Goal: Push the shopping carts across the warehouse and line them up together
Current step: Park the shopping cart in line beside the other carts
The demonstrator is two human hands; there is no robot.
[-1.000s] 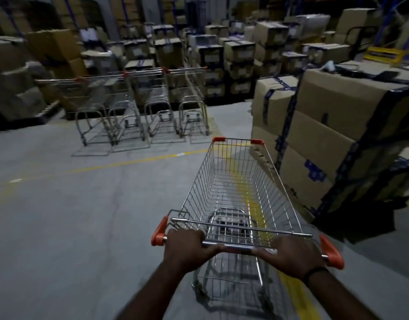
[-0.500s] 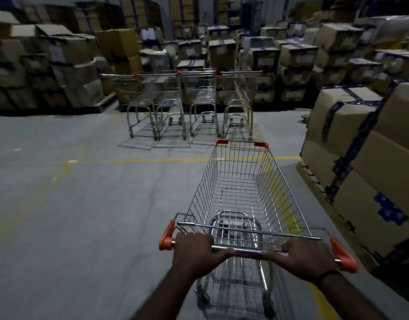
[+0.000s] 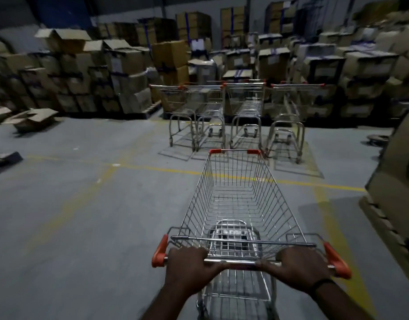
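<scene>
Warehouse floor (image 3: 83, 227): cart (image 3: 235, 204) lies lengthwise fwd, nose twd parked carts (image 3: 242, 107).

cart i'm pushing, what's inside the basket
The basket looks empty: floor and lower frame show through the wire. The left hand and right hand on the handle hide a bit of its near end.

No writing can be read here. Pale paper labels (image 3: 197, 45) are stuck on the fronts of several cardboard boxes (image 3: 169, 54) stacked along the back wall, but each is too blurred and small to make out. A strip of pale marks on the seat flap of the near cart (image 3: 235, 199) is just as unreadable.
</scene>
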